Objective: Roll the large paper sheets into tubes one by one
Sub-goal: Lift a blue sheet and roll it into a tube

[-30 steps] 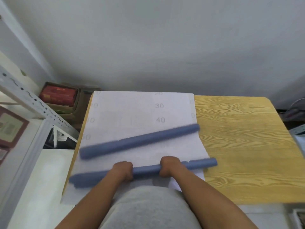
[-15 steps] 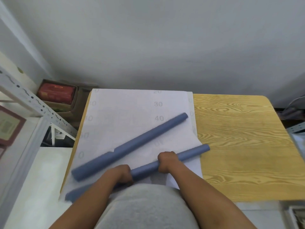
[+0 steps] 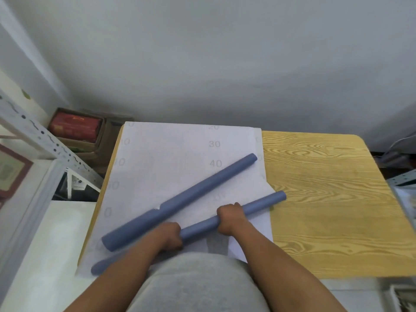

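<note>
Both hands, left (image 3: 170, 235) and right (image 3: 230, 218), are fisted, knuckles up, forearms extended forward.

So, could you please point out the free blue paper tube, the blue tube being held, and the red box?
free blue paper tube (image 3: 180, 200), head view, mid-length.
held blue paper tube (image 3: 262, 204), head view, bare stretch beyond the right hand.
red box (image 3: 74, 126), head view, top face.

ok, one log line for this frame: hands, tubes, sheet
left hand: grips near tube | right hand: grips near tube | far tube: loose on white sheet | sheet: flat on table
</note>
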